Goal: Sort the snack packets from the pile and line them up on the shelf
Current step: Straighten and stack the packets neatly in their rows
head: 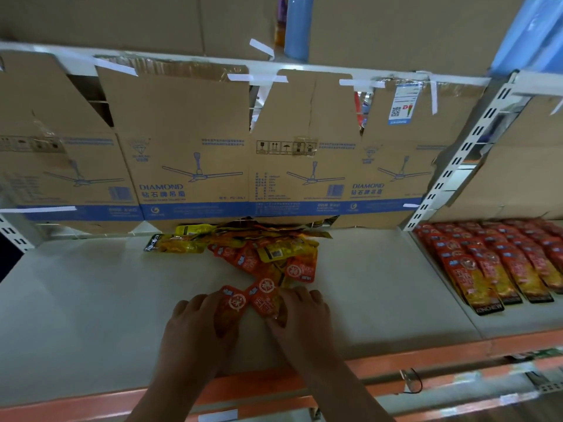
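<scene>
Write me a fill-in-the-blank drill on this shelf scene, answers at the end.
The lined-up packets lie to the ____ of the pile.
The cardboard behind the shelf shows a printed ceiling ____.
The left hand and right hand both touch ____ at the pile's near edge.
Missing words: right, fan, packets.

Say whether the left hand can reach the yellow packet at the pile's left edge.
Probably yes: only bare shelf lies between left hand and yellow packet, though it holds a red packet.
</scene>
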Demonstrator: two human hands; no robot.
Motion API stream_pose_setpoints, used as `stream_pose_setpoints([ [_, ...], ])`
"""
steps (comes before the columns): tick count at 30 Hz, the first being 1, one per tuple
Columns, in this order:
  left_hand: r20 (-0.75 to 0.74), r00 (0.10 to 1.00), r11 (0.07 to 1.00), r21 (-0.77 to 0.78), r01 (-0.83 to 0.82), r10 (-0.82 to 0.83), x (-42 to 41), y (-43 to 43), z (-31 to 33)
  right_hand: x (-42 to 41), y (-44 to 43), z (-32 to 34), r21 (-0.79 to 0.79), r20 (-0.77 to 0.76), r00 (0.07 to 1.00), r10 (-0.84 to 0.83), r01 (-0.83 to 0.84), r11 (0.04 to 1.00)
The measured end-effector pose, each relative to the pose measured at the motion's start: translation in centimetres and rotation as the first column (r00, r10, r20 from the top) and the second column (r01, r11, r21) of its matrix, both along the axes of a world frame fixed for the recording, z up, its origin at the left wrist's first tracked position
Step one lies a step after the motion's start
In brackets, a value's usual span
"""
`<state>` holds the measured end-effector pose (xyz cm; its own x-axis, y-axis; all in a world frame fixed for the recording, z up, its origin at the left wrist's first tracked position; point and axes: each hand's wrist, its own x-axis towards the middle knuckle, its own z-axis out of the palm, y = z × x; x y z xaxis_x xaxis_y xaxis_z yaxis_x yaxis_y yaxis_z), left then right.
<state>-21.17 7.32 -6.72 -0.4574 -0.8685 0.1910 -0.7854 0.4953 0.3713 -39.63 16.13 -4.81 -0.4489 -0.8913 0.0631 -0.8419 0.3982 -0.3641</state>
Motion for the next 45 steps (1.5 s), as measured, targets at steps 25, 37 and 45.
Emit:
stream_pose_setpoints([
  [25, -0.253, 0.967, 0.999, -0.046, 0.018, -0.029, -1.9, 1.4, 2.6, -3.9, 1.3, 2.4, -0.284, 0.106, 0.993, 0.048, -0.016, 0.959],
  [37, -0.331, 0.926, 0.981, -0.132, 0.144, -0.181, -15.7, 8.2, 7.1, -15.7, 11.1, 6.0, -0.451, 0.175, 0.981, -0.086, 0.158, 0.878],
  [45, -0.380, 0.862, 0.942, -0.124, 0.313, -0.337, -30.0, 18.0, 9.0, -28.1, 24.2, 8.0, -0.500, 0.217, 0.944, -0.247, 0.325, 0.803],
])
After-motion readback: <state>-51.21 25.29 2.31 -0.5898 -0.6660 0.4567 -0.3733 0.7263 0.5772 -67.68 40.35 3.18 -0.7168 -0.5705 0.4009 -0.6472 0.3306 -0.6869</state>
